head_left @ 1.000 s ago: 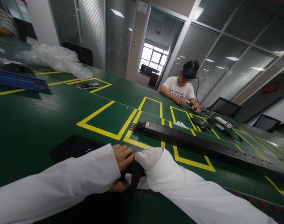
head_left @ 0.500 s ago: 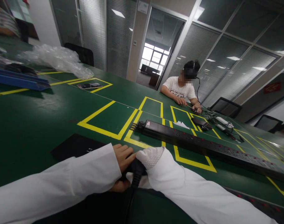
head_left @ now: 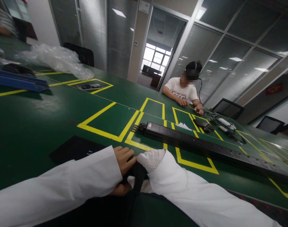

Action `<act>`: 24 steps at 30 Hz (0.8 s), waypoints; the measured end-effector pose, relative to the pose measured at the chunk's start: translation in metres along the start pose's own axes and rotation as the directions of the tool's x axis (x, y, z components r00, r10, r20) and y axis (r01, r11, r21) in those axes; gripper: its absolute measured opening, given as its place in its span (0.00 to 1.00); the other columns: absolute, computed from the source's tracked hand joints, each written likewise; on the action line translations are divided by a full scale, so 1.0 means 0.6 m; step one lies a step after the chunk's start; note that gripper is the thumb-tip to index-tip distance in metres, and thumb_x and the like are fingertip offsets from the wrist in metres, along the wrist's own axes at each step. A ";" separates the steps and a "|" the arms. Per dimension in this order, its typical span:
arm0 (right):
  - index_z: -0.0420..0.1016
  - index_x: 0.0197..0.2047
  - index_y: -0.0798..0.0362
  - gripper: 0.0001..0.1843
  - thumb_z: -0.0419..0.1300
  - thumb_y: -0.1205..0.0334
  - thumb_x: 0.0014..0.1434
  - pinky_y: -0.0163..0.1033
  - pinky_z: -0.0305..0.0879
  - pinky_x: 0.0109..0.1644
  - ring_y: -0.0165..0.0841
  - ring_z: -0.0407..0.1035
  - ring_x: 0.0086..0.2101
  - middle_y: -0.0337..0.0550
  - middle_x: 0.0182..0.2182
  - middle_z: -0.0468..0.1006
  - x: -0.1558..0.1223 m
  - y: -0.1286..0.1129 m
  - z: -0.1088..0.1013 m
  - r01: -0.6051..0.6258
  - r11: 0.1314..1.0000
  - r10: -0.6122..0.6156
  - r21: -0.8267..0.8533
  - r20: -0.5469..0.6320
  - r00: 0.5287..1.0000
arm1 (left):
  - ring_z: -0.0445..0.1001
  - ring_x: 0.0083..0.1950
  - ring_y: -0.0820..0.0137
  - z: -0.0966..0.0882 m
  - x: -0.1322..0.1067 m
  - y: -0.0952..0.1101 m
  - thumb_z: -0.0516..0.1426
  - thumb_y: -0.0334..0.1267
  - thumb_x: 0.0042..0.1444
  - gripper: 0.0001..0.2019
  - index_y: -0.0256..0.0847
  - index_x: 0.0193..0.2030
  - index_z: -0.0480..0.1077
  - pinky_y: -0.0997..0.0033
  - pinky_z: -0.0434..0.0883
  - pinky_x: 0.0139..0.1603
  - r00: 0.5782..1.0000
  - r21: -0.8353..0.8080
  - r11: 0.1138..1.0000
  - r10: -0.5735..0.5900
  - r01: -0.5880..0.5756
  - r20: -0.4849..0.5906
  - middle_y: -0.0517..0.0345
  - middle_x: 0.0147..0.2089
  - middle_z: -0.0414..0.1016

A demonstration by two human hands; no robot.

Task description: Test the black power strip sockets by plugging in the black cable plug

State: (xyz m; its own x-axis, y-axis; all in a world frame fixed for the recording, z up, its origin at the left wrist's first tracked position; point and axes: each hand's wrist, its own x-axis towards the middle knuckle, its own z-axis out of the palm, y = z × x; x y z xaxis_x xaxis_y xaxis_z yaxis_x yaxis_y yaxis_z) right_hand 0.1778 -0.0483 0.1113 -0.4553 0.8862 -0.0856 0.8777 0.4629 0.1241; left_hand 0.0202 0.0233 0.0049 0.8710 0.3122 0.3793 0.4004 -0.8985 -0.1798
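Observation:
My left hand (head_left: 124, 161), bare and in a white sleeve, is curled around a black plug or cable end (head_left: 137, 174) at the near edge of the green table (head_left: 27, 126). My right hand (head_left: 151, 159), in a white dotted glove, closes on the same black piece from the other side. A black cable (head_left: 131, 201) runs from it toward me. A long black power strip (head_left: 205, 148) lies just beyond the hands, stretching to the right.
Yellow tape boxes (head_left: 110, 121) mark the table. A black flat sheet (head_left: 73, 148) lies left of my hands. A person in a white shirt (head_left: 181, 91) sits at the far side with cables and devices (head_left: 219, 124). Plastic wrap (head_left: 56, 60) and blue strips (head_left: 18, 80) lie far left.

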 end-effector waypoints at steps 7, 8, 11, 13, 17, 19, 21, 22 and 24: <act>0.69 0.39 0.54 0.07 0.54 0.61 0.59 0.35 0.62 0.33 0.35 0.72 0.35 0.43 0.33 0.76 0.003 0.003 0.010 -0.001 1.000 0.000 -0.013 -0.011 1.000 | 0.68 0.31 0.66 -0.002 0.001 -0.002 0.45 0.30 0.62 0.09 0.41 0.42 0.66 0.66 0.57 0.28 1.000 0.011 1.000 0.015 -0.014 -0.014 0.56 0.35 0.72; 0.69 0.39 0.54 0.07 0.54 0.61 0.59 0.35 0.62 0.33 0.35 0.72 0.35 0.43 0.33 0.76 0.003 0.003 0.011 -0.002 1.000 0.002 -0.013 -0.013 1.000 | 0.68 0.31 0.66 -0.004 0.001 -0.002 0.46 0.30 0.61 0.09 0.41 0.42 0.66 0.65 0.58 0.28 1.000 0.008 1.000 0.015 -0.015 -0.011 0.56 0.35 0.71; 0.70 0.39 0.54 0.07 0.52 0.64 0.60 0.35 0.62 0.33 0.35 0.72 0.36 0.43 0.33 0.76 0.003 0.002 0.012 -0.006 1.000 0.006 -0.013 -0.018 1.000 | 0.67 0.32 0.65 -0.007 0.001 -0.001 0.49 0.31 0.59 0.07 0.40 0.42 0.66 0.64 0.58 0.28 1.000 -0.002 1.000 0.014 -0.014 0.010 0.55 0.35 0.71; 0.70 0.38 0.54 0.08 0.50 0.64 0.61 0.36 0.62 0.33 0.35 0.72 0.36 0.43 0.33 0.76 0.003 0.002 0.012 -0.007 1.000 0.007 -0.015 -0.018 1.000 | 0.67 0.32 0.65 -0.008 0.001 -0.001 0.48 0.30 0.59 0.08 0.40 0.42 0.66 0.65 0.58 0.28 1.000 0.004 1.000 0.017 -0.017 0.014 0.55 0.36 0.71; 0.70 0.39 0.54 0.09 0.52 0.59 0.61 0.36 0.63 0.35 0.35 0.72 0.35 0.43 0.32 0.76 0.004 0.002 0.012 -0.003 1.000 0.003 -0.015 -0.013 1.000 | 0.68 0.32 0.66 -0.011 0.001 -0.001 0.46 0.28 0.62 0.10 0.40 0.41 0.66 0.66 0.58 0.29 1.000 0.017 1.000 0.015 -0.015 0.004 0.56 0.36 0.72; 0.69 0.39 0.54 0.11 0.52 0.56 0.61 0.36 0.64 0.35 0.34 0.72 0.34 0.43 0.32 0.76 0.004 0.002 0.012 -0.004 1.000 0.004 -0.016 -0.010 1.000 | 0.68 0.32 0.66 -0.012 0.002 -0.001 0.46 0.30 0.63 0.09 0.40 0.41 0.66 0.66 0.58 0.28 1.000 0.007 1.000 0.017 -0.017 0.005 0.56 0.36 0.72; 0.69 0.39 0.54 0.10 0.51 0.57 0.62 0.35 0.64 0.35 0.34 0.72 0.34 0.43 0.32 0.76 0.006 0.002 0.013 -0.008 1.000 0.008 -0.021 -0.008 1.000 | 0.69 0.32 0.65 -0.012 0.003 -0.001 0.46 0.32 0.63 0.09 0.40 0.41 0.66 0.65 0.59 0.28 1.000 0.004 1.000 0.018 -0.018 0.002 0.55 0.35 0.72; 0.69 0.39 0.54 0.10 0.50 0.58 0.62 0.35 0.64 0.34 0.33 0.72 0.34 0.42 0.32 0.76 0.006 0.002 0.014 -0.010 1.000 0.010 -0.025 -0.006 1.000 | 0.69 0.31 0.65 -0.011 0.003 -0.001 0.45 0.32 0.63 0.09 0.40 0.41 0.66 0.65 0.59 0.28 1.000 0.007 1.000 0.017 -0.017 -0.002 0.56 0.35 0.72; 0.70 0.39 0.54 0.10 0.49 0.60 0.63 0.34 0.63 0.34 0.34 0.72 0.35 0.42 0.33 0.76 0.007 0.002 0.016 -0.013 0.999 0.013 -0.033 -0.002 1.000 | 0.69 0.31 0.65 -0.008 0.003 -0.001 0.44 0.32 0.64 0.10 0.41 0.40 0.66 0.66 0.59 0.27 1.000 0.015 1.000 0.014 -0.014 -0.013 0.57 0.34 0.72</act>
State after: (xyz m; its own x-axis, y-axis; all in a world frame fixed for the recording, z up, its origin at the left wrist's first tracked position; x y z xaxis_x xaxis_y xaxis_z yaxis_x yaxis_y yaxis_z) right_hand 0.1783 -0.0441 0.1019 -0.4440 0.8922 -0.0825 0.8781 0.4516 0.1580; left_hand 0.0203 0.0232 0.0100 0.8728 0.2951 0.3887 0.3923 -0.8980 -0.1992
